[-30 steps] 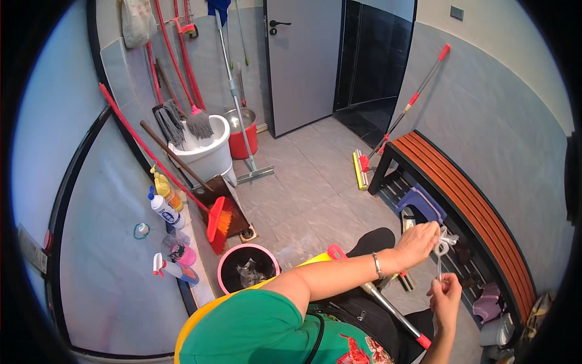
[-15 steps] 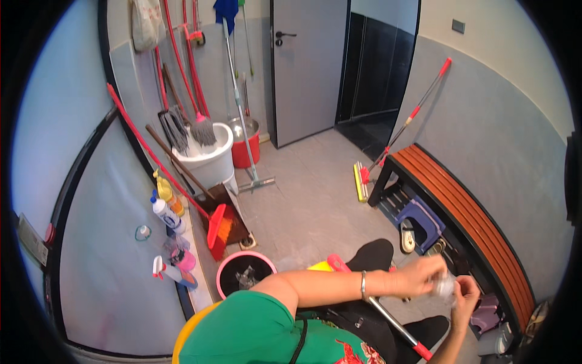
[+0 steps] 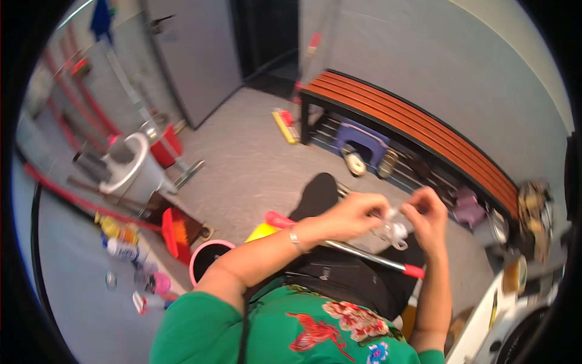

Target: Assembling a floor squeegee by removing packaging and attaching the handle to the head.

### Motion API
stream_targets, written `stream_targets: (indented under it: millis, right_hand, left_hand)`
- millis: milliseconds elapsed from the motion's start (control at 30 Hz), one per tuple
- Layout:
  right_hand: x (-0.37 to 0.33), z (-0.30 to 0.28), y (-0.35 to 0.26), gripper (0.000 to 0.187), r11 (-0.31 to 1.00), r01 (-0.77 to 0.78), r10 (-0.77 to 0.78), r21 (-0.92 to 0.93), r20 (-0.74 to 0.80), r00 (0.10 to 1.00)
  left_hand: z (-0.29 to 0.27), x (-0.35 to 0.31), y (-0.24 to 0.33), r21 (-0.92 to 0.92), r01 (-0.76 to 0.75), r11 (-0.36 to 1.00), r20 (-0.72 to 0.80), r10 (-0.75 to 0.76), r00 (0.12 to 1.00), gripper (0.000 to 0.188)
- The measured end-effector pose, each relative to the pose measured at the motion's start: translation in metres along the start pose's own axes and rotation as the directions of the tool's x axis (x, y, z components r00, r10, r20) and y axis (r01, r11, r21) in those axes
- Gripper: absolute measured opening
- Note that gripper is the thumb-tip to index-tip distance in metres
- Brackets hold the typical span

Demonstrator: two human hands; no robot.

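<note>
Between my hands, above my lap, is a small clear plastic piece (image 3: 395, 231) with a rounded whitish part and a loop hanging from it; its exact kind is hard to make out. My left hand (image 3: 356, 215) pinches it on one side, and my right hand (image 3: 427, 219) grips it on the other with bent fingers. Below them a silver pole (image 3: 367, 255) lies across my lap. It has a red end on the right and a pink-red piece on the left, near something yellow.
Ahead stands a slatted wooden bench (image 3: 400, 127) with a purple-blue stool (image 3: 362, 134) and shoes beneath. A pink-rimmed bin (image 3: 197, 261) is at my left, near a red broom (image 3: 176, 233) and several bottles. Farther back are a white tub (image 3: 144, 170) and mops. A white appliance (image 3: 485, 312) stands lower right.
My view has swung right, so the door, bench and buckets sit farther left, and the appliance has come in. Both hands still hold the clear plastic piece, now more in front of me.
</note>
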State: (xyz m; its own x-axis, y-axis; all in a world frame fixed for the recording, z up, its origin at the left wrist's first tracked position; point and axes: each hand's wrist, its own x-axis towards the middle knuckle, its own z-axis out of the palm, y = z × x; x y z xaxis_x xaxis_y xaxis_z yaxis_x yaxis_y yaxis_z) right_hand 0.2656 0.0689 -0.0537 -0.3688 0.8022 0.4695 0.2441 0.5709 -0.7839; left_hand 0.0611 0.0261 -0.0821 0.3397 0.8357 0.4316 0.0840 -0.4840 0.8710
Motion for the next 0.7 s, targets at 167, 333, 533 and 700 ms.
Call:
stream_targets:
  millis: [167, 333, 533, 700]
  right_hand:
    - [-0.024, 0.042, 0.023, 0.007, 0.672, -0.361, 0.373, 0.647, 0.125, 0.919]
    - [-0.031, 0.055, 0.003, 0.015, 0.326, -0.480, 0.525, 0.814, 0.267, 0.808]
    - [-0.025, 0.058, 0.003, 0.025, 0.434, -0.515, 0.525, 0.739, 0.257, 0.812]
    - [-0.019, 0.056, 0.018, 0.045, 0.631, -0.419, 0.465, 0.653, 0.114, 0.878]
  left_hand:
    - [0.012, 0.000, -0.007, -0.444, -0.097, 0.891, -0.380, -0.089, 0.921, 0.029]
    - [0.011, 0.005, -0.010, -0.099, 0.038, 0.994, -0.562, -0.088, 0.823, 0.029]
    - [0.006, -0.006, -0.007, 0.621, -0.101, 0.777, -0.395, 0.422, 0.816, 0.026]
    - [-0.006, -0.007, 0.004, 0.481, -0.148, 0.864, -0.188, 0.267, 0.945, 0.026]
